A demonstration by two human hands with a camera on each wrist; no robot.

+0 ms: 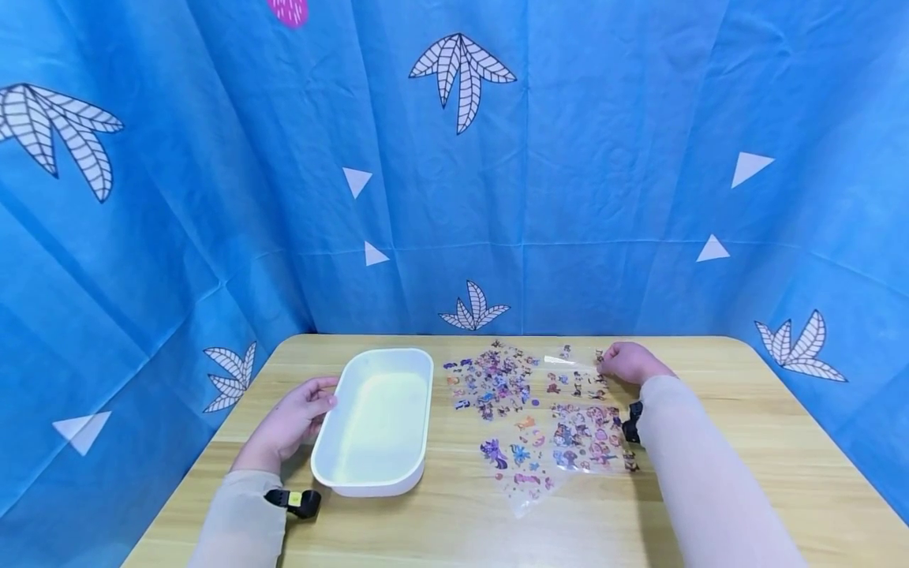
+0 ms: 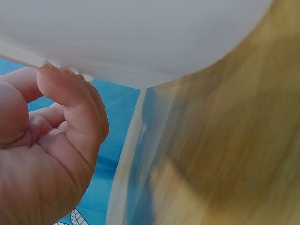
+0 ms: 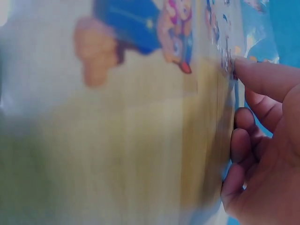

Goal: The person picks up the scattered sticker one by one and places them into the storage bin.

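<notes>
A white plastic basin (image 1: 379, 422), rectangular with rounded corners, is at the left of the table with nothing in it. My left hand (image 1: 294, 414) grips its left rim; the left wrist view shows curled fingers (image 2: 70, 91) against the basin wall (image 2: 140, 42). To the right, my right hand (image 1: 632, 364) pinches the right edge of a clear sticker sheet (image 1: 577, 384) printed with small cartoon figures. In the right wrist view the sheet (image 3: 140, 126) fills the foreground, and the thumb (image 3: 262, 77) presses its edge.
More clear sticker sheets lie nearby: a densely printed one (image 1: 497, 379) in the middle, another (image 1: 521, 465) nearer the front, and one (image 1: 589, 438) below the right hand. A blue patterned curtain (image 1: 525, 173) hangs behind the wooden table (image 1: 454, 521).
</notes>
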